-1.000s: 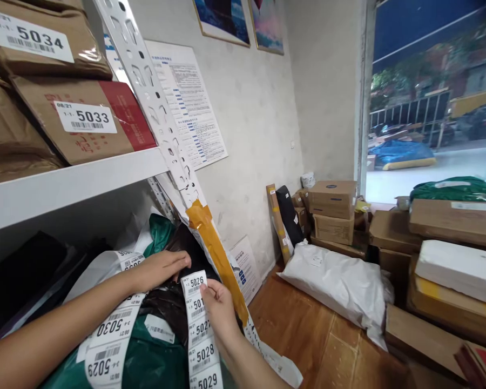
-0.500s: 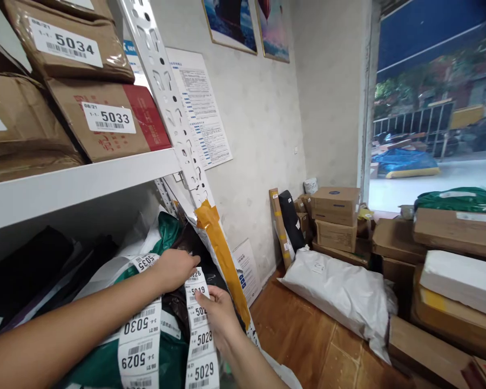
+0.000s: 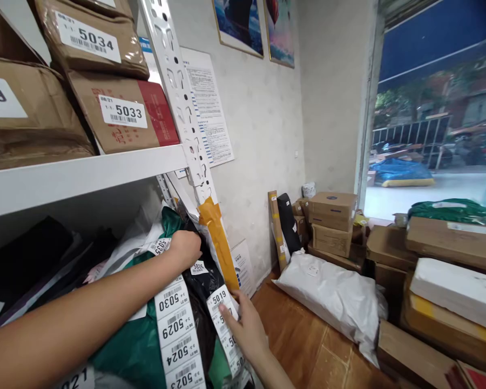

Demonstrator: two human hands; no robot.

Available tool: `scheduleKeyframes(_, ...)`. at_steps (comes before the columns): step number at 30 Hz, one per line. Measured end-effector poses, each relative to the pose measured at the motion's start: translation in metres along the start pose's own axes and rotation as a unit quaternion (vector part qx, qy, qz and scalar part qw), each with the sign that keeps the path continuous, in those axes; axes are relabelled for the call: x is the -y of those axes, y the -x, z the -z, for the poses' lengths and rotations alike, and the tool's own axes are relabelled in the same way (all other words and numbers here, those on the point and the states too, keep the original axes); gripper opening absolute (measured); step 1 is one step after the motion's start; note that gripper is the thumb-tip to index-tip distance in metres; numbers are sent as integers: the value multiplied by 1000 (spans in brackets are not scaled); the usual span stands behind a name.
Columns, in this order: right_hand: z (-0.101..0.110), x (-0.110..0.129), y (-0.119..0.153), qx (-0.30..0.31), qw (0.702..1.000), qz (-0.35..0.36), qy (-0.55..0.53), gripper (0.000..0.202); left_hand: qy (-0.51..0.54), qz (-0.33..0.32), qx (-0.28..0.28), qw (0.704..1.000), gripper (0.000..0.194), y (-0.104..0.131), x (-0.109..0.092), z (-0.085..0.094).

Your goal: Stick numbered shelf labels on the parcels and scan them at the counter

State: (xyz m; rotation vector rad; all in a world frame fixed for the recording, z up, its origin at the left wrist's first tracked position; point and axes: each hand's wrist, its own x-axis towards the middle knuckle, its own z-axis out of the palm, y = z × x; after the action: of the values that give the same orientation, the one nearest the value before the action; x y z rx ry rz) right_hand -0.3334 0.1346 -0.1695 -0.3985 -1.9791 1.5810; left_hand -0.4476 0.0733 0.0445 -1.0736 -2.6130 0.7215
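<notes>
My left hand (image 3: 187,249) is closed at the top of a black plastic parcel bag (image 3: 210,278) on the lower shelf, its fingertips partly hidden. Just below that hand, a white label reading 5026 (image 3: 198,267) lies on the bag. My right hand (image 3: 247,327) pinches a strip of number labels (image 3: 222,308) between thumb and fingers, with 5019 at its top end. Another label strip (image 3: 178,327), showing 5030, 5029, 5024 and 5023, hangs under my left forearm over a green parcel bag (image 3: 133,346).
A white shelf post (image 3: 200,167) wrapped in orange tape stands beside my hands. Above is a shelf board (image 3: 85,175) bearing labelled cartons (image 3: 123,127). To the right, a large white parcel (image 3: 328,286) lies on the wooden floor near stacked boxes (image 3: 332,216).
The 5026 label has come off the strip and now lies on the black bag. My right hand has moved down and right with the strip, away from my left hand.
</notes>
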Motion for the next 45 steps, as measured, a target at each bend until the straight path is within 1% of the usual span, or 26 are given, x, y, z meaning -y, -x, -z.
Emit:
scheduleKeyframes(2, 1, 1, -3, 48, 996, 13, 77, 57, 6, -2, 9, 1000, 28, -3, 1, -2)
scheduleKeyframes(5, 0, 2, -4, 99, 986, 34, 127, 74, 18, -12, 15, 1000, 26, -1, 8, -9)
scheduleKeyframes(9, 1, -1, -10, 140, 976, 65, 154, 95, 35, -15, 28, 999, 27, 2, 24, -20)
scheduleKeyframes(12, -1, -6, -16, 161, 970, 77, 165, 104, 43, -16, 37, 998, 26, 5, 37, -26)
scheduleKeyframes(16, -5, -10, -20, 194, 969, 104, 115, 115, 44, -12, 49, 998, 24, 17, 46, -31)
scheduleKeyframes(19, -6, -4, -21, 224, 967, 94, 82, 114, 51, 3, 57, 997, 25, 31, 50, -35)
scheduleKeyframes(23, -6, 7, -15, 254, 962, 58, 82, 108, 66, 12, 71, 995, 27, 49, 53, -42)
scheduleKeyframes(28, -6, 4, -4, 257, 961, 53, 83, 104, 57, 12, 100, 993, 26, 64, 52, -47)
scheduleKeyframes(30, -6, 1, -2, 252, 963, 54, 80, 102, 54, 13, 108, 993, 27, 66, 52, -48)
scheduleKeyframes(34, -4, 0, -2, 250, 963, 63, 72, 99, 40, 8, 105, 994, 29, 66, 51, -49)
scheduleKeyframes(39, -3, 1, -3, 248, 964, 58, 79, 96, 33, 24, 131, 991, 26, 64, 48, -46)
scheduleKeyframes(45, -3, 3, -4, 251, 960, 64, 102, 97, 34, 16, 124, 992, 27, 64, 47, -45)
